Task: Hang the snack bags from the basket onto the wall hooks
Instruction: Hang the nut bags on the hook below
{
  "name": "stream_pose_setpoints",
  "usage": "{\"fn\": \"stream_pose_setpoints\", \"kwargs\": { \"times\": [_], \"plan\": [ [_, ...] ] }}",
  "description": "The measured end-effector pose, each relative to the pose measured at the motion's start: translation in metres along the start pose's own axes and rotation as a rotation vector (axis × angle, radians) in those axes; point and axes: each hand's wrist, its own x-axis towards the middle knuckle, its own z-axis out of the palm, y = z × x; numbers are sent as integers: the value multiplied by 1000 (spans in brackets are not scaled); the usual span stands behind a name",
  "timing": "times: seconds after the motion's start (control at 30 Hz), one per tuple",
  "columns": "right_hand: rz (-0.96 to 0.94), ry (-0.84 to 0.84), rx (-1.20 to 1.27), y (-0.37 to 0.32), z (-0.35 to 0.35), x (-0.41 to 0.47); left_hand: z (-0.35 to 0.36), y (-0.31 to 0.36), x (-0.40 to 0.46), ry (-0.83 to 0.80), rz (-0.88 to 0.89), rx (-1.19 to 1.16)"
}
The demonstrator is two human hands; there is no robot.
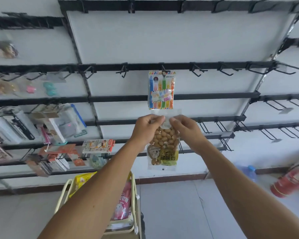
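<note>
Clear glossy plastic on this bean bag [163,149] I'm pinching, crinkly and see-through up top. The striped packet [161,89] above shines like slick printed film. Hooks [197,70] and rails: black matt metal. Basket [134,195]: smooth cream plastic.

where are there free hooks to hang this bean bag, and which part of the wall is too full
Free: the hooks on the rail right of the hung striped bag, and the lower right hooks beside the right hand. Crowded: the left racks, packed with packets. Both hands hold the bean bag under the striped one.
</note>
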Motion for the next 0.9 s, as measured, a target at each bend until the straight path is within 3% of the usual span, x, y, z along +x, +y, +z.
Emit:
{"fn": "stream_pose_setpoints", "kwargs": {
  "times": [0.3, 0.57, 0.9],
  "plan": [
    [-24, 211, -37, -8, -57, 51, 56, 20, 72, -183, 39, -86],
    [-50, 275, 19, 3, -97, 95, 105, 32, 124, -96, 128, -9],
    [-40, 202, -9, 20, -153, 169, 153, 49, 187, 56, 75, 9]
  ]
}}
